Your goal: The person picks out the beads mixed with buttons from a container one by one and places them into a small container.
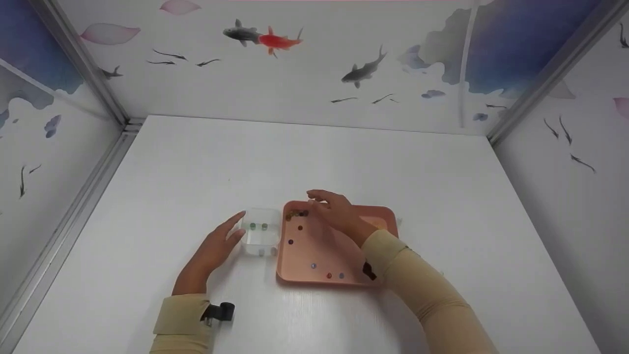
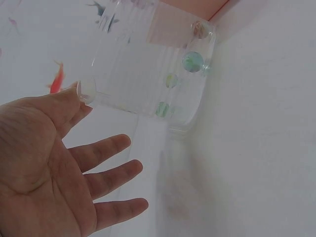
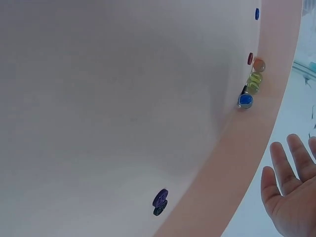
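Note:
A clear plastic box (image 1: 260, 236) stands on the table against the left side of an orange tray (image 1: 314, 282). Several glass marbles lie in the box, one of them a green marble (image 2: 193, 61). My left hand (image 1: 216, 248) is at the box's left side, thumb and fingertips right at its wall, other fingers spread. Over the tray's far edge hovers my right hand (image 1: 336, 211), fingers extended and nothing held. In the tray's far left corner sit marbles such as a blue marble (image 3: 245, 101) and flat button-like discs; a purple disc (image 3: 160, 198) lies apart.
Near the tray's front edge are a red piece (image 1: 329, 276) and two bluish pieces. A yellow patch (image 1: 378, 222) shows at the tray's right, partly behind my right wrist. White panels with painted fish (image 1: 277, 40) enclose the white table (image 1: 319, 152).

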The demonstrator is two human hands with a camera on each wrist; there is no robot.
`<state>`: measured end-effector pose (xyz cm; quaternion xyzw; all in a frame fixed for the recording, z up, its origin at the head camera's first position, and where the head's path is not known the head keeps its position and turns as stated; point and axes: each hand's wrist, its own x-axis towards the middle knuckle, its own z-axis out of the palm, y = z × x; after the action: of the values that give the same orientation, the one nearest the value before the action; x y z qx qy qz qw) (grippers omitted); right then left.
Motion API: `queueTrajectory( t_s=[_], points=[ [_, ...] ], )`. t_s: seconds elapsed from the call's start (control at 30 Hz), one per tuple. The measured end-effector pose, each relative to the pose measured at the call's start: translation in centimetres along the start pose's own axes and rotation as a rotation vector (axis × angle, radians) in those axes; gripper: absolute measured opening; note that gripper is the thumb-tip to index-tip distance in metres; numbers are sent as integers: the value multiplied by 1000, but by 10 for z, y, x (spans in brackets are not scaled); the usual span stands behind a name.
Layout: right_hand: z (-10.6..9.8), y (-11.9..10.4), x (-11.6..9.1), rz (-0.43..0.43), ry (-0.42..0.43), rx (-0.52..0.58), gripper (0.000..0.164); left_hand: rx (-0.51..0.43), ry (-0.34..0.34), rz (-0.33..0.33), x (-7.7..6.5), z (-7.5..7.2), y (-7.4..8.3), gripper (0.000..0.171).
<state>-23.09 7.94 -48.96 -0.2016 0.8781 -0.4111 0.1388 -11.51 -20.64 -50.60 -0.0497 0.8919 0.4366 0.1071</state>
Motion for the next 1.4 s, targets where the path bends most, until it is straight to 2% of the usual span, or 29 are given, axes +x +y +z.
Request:
queueTrajectory(
  t_s=[0.27,0.57,0.87,1.13,1.27,1.4],
  points=[
    [3,3,0,-53,-8,-45,43,-6,-9,-22,1,1,1,54],
    [6,3,2,16,-39,-83,40,-3,-10,-36,2,3,0,53],
    [8,3,4,-12,-59,-155,38,-12,-13,-17,2,2,0,53],
    [11,2,7,40,-76,-226,37,-20,-19,-24,1,1,-1,54],
    [15,2,9,79,-97,-256,38,-6,-15,3,0,0,0,53],
    [18,3,10,67,-108,-277,40,10,-11,10,0,-1,0,54]
  ],
)
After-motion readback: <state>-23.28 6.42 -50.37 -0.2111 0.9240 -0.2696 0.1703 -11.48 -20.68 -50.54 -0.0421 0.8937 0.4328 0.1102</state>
